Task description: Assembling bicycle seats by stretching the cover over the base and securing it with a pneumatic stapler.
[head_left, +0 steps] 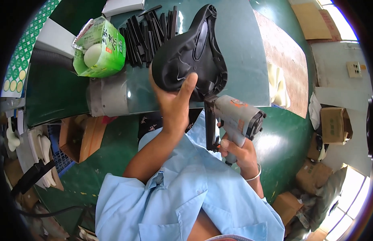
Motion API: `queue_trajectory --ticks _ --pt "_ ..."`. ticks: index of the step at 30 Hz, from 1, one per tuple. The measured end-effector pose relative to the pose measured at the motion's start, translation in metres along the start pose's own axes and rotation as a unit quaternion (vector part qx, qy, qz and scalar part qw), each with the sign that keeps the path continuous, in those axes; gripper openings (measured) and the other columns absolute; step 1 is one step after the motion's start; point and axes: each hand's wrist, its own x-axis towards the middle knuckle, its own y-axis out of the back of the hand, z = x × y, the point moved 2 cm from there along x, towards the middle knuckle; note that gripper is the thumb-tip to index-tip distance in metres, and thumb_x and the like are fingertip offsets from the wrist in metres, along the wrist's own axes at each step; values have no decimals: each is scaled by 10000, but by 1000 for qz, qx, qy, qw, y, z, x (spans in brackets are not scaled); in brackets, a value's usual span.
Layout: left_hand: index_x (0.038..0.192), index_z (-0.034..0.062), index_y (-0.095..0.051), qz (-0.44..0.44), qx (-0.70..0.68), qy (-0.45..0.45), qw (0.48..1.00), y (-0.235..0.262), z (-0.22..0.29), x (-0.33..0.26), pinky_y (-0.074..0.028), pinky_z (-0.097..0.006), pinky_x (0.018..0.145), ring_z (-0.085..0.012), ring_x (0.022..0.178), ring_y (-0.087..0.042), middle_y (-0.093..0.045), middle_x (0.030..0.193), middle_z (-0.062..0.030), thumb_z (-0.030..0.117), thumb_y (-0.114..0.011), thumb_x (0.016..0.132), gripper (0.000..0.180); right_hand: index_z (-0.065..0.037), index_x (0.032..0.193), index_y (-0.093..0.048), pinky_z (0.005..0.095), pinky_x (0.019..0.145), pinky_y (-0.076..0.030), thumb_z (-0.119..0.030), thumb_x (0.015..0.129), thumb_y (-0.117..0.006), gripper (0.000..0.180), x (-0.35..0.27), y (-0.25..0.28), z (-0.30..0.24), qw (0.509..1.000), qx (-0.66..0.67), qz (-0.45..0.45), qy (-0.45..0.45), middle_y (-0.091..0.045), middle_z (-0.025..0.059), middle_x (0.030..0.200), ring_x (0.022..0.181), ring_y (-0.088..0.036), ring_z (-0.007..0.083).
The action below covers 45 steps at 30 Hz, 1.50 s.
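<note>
My left hand point(173, 105) grips a black bicycle saddle point(182, 54) by its wide end, above the near edge of the table. The thumb presses on the face turned toward me and the fingers go behind it, mostly hidden. The saddle's narrow nose points away. In my right hand point(240, 154) is a grey air staple gun point(236, 116), the fingers wrapped round its handle. Its nose touches or nearly touches the saddle's near right rim; the exact contact cannot be made out.
Thin black strips point(144, 38) lie heaped on the green table point(244, 60) behind the saddle. A green packet point(100, 48) with a pale round object stands at the left. Pale pieces point(278, 85) rest on a board point(291, 52) at the right. Cardboard boxes point(335, 124) stand by the wall.
</note>
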Motion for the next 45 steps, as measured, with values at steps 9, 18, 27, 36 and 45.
queue_trajectory --ticks 9,18,27,36,45 --pt "1232 51 -525 -111 211 58 969 36 11 35 -443 -253 860 -139 967 -550 -569 1115 -72 191 -742 770 529 8 979 -569 250 561 -429 -106 720 -740 331 -6 21 10 991 -98 42 83 -584 35 723 631 -533 106" --pt "1247 10 -484 -74 283 -67 954 22 15 5 -412 -294 920 -173 1043 -516 -517 1191 -112 138 -697 814 500 34 1133 -502 235 539 -398 -37 734 -690 446 -10 10 7 999 3 5 38 -572 49 664 558 -520 96" --pt "1261 15 -467 -65 235 -47 969 27 14 -3 -425 -286 904 -172 1034 -520 -508 1203 -107 135 -699 812 520 29 1050 -530 249 546 -399 -58 722 -699 379 -4 8 2 999 -32 3 10 -563 32 660 567 -508 94" --pt "1266 20 -463 -56 204 -26 977 31 13 1 -413 -274 907 -157 1051 -493 -486 1210 -90 148 -694 819 519 18 987 -534 255 557 -393 -145 717 -748 381 4 -10 -10 996 -37 -87 -2 -553 30 709 604 -497 110" --pt "1272 8 -446 -39 165 -3 986 36 6 2 -410 -274 914 -159 1054 -488 -473 1214 -92 134 -682 826 520 -26 860 -556 279 617 -411 -134 717 -746 260 0 -11 -3 992 -72 -108 -7 -535 8 717 672 -501 121"
